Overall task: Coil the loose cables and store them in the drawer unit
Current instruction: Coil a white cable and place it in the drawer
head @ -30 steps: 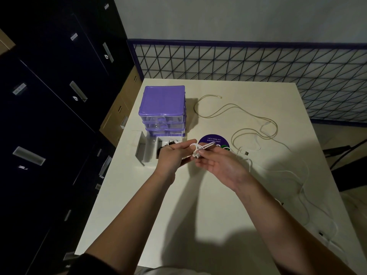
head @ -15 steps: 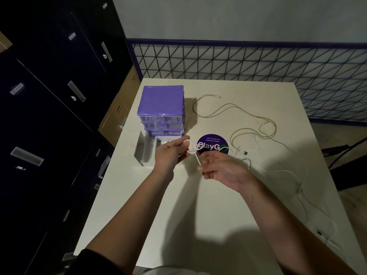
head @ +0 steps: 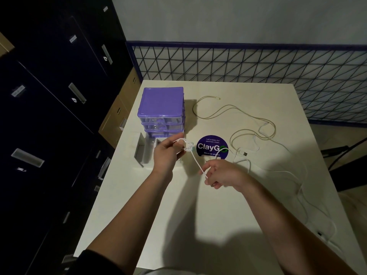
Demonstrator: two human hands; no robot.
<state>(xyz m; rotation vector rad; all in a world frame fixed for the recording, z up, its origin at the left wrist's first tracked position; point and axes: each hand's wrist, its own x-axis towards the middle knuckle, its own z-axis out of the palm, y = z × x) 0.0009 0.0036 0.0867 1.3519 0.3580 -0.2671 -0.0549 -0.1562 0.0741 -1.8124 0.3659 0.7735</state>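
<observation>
A white table [head: 198, 215] is carrying a purple drawer unit [head: 161, 108] near its far left side, with two clear drawers [head: 147, 153] lying pulled out in front of it. Loose cables [head: 248, 124] are trailing across the table's right half, beside a round purple sticker [head: 210, 146]. The left hand [head: 168, 153] is pinching a small white cable bundle [head: 187, 145] above the drawers, while the right hand [head: 224, 173], fingers curled, is gripping that cable's tail stretched taut between both hands.
</observation>
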